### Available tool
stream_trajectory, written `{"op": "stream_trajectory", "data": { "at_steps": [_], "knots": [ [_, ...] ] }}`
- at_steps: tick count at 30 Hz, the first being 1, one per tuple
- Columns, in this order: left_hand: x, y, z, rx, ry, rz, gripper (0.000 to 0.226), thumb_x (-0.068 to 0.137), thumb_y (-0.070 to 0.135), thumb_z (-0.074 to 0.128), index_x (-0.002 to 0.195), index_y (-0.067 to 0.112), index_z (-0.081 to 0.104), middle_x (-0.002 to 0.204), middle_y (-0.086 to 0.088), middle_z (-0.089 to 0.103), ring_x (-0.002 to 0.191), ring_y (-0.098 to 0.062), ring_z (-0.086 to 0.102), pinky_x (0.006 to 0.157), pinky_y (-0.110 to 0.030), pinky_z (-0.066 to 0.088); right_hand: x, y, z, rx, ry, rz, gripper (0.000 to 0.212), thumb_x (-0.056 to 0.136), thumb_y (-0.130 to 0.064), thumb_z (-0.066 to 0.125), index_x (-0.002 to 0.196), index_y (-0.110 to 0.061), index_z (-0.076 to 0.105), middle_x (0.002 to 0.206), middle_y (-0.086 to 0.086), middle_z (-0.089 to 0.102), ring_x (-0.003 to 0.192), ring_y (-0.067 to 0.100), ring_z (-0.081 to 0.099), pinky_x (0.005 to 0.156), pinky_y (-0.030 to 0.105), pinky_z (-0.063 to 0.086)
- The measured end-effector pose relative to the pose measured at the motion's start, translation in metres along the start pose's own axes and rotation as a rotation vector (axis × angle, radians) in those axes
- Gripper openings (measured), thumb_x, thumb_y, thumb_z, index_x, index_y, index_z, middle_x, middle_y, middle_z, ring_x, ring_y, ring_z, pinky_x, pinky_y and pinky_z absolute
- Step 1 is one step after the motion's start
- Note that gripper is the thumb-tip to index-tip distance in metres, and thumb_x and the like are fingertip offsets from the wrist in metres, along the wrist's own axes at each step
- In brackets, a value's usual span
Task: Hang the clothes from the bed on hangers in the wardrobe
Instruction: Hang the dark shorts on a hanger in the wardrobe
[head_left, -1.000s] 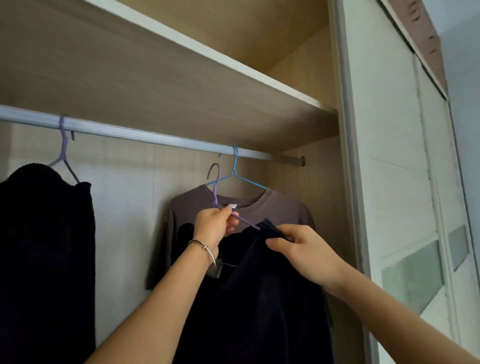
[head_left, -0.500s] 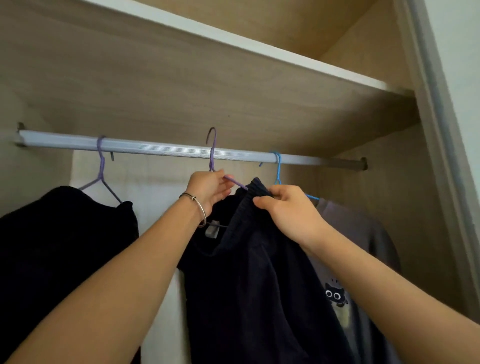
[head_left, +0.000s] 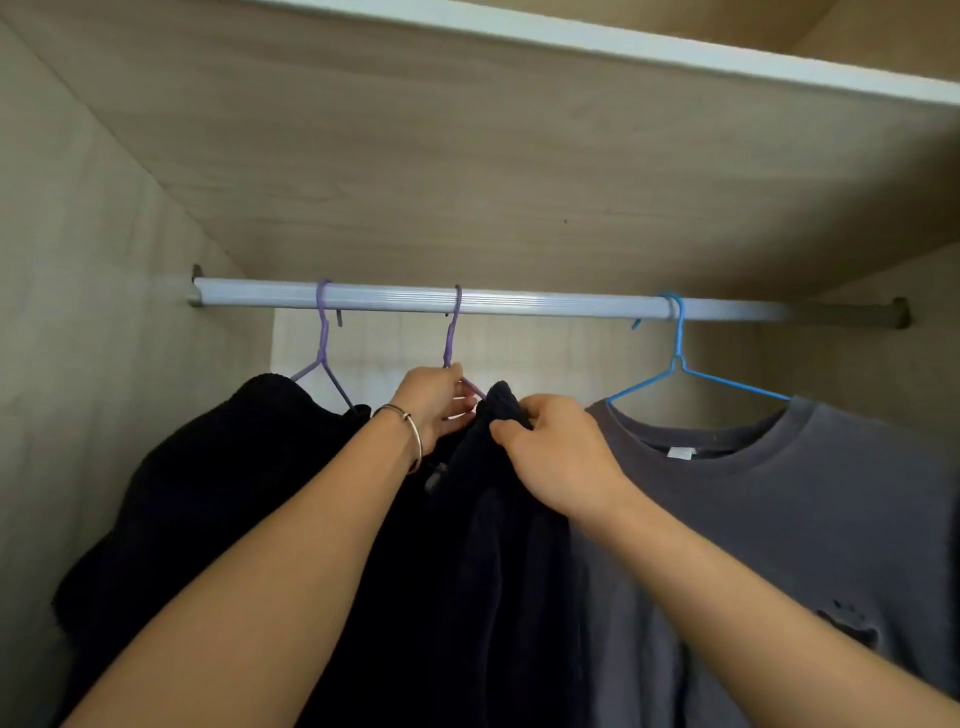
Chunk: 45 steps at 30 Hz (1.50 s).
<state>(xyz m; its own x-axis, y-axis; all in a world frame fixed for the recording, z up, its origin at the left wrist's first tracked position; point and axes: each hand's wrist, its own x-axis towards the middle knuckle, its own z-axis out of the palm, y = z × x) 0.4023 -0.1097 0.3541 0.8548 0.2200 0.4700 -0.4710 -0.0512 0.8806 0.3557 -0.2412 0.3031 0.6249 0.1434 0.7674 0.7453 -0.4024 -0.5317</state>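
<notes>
Grip of the left hand (head_left: 434, 400) is a pinch: thumb and curled fingers close on the wire of the middle hanger (head_left: 451, 338) just below its hook, which sits over the rail (head_left: 545, 304) a little left of the rail's middle. A thin metal bracelet (head_left: 414, 434) circles that wrist. The right hand (head_left: 563, 460) is just beside it, knuckles up, fingers bunched and pinching the top edge of the dark garment (head_left: 498, 545) that hangs from this hanger. Both forearms reach up and forward from the bottom corners of the view, the hands almost touching.

A small white label (head_left: 681, 453) shows inside the neck of the grey T-shirt (head_left: 779, 509); no writing on it can be read. A dark print (head_left: 847, 626) low on the shirt's front is too dim to make out.

Three hangers are on the rail: two purple and one blue. The left hanger (head_left: 323, 343), purple, is near the rail's left end and carries a black garment (head_left: 208, 467). The blue hanger (head_left: 680, 364) is towards the right end and carries the T-shirt. That makes three garments, one per hanger. A wooden shelf (head_left: 467, 156) runs above the rail.
</notes>
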Motion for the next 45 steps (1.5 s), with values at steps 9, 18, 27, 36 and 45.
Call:
{"op": "stream_trajectory", "data": {
  "at_steps": [9, 18, 27, 36, 45],
  "knots": [
    [-0.034, 0.012, -0.008, 0.402, 0.030, 0.045, 0.030, 0.094, 0.030, 0.045, 0.071, 0.014, 0.053, 0.053, 0.005, 0.057, 0.038, -0.003, 0.054, 0.039, -0.011, 0.042, -0.009, 0.002, -0.003, 0.243, -0.258, 0.074, 0.027, 0.076, -0.030, 0.057, 0.096, -0.012, 0.059, 0.082, -0.002, 0.061, 0.077, 0.014, 0.058, 0.069, 0.030, 0.045],
    [-0.083, 0.009, 0.003, 0.470, -0.017, -0.006, 0.055, 0.084, 0.053, 0.051, 0.112, 0.006, 0.062, 0.107, -0.007, 0.068, 0.086, -0.019, 0.064, 0.083, -0.028, 0.050, -0.038, 0.020, 0.005, 0.447, -0.297, -0.001, 0.029, 0.084, -0.026, 0.052, 0.112, -0.026, 0.048, 0.095, -0.008, 0.062, 0.087, 0.008, 0.062, 0.073, 0.023, 0.050],
    [-0.142, -0.027, 0.022, 0.440, 0.081, 0.157, 0.052, 0.076, 0.047, 0.063, 0.115, 0.014, 0.058, 0.110, -0.005, 0.068, 0.100, -0.018, 0.066, 0.096, -0.038, 0.050, -0.092, 0.066, 0.028, 0.402, -0.226, -0.134, 0.027, 0.082, -0.014, 0.056, 0.100, -0.031, 0.043, 0.088, -0.014, 0.057, 0.075, -0.001, 0.057, 0.057, 0.005, 0.045],
    [-0.244, -0.171, 0.033, 0.756, 0.149, 0.040, 0.075, 0.085, 0.027, 0.062, 0.146, 0.018, 0.020, 0.138, 0.000, 0.048, 0.120, -0.002, 0.045, 0.089, -0.002, 0.032, -0.225, 0.150, 0.070, 0.526, -0.241, 0.167, 0.018, 0.088, -0.017, 0.059, 0.101, -0.030, 0.057, 0.075, -0.024, 0.060, 0.065, -0.014, 0.060, 0.053, 0.001, 0.044],
    [-0.319, -0.254, 0.006, 0.805, 0.059, -0.239, 0.038, 0.087, 0.023, 0.059, 0.123, 0.014, 0.056, 0.114, -0.001, 0.068, 0.103, -0.008, 0.063, 0.089, -0.015, 0.049, -0.310, 0.187, 0.112, 0.157, -0.550, 0.319, 0.025, 0.086, -0.015, 0.058, 0.062, -0.019, 0.056, 0.056, -0.001, 0.061, 0.048, 0.007, 0.051, 0.041, 0.014, 0.034]
  ]
}}
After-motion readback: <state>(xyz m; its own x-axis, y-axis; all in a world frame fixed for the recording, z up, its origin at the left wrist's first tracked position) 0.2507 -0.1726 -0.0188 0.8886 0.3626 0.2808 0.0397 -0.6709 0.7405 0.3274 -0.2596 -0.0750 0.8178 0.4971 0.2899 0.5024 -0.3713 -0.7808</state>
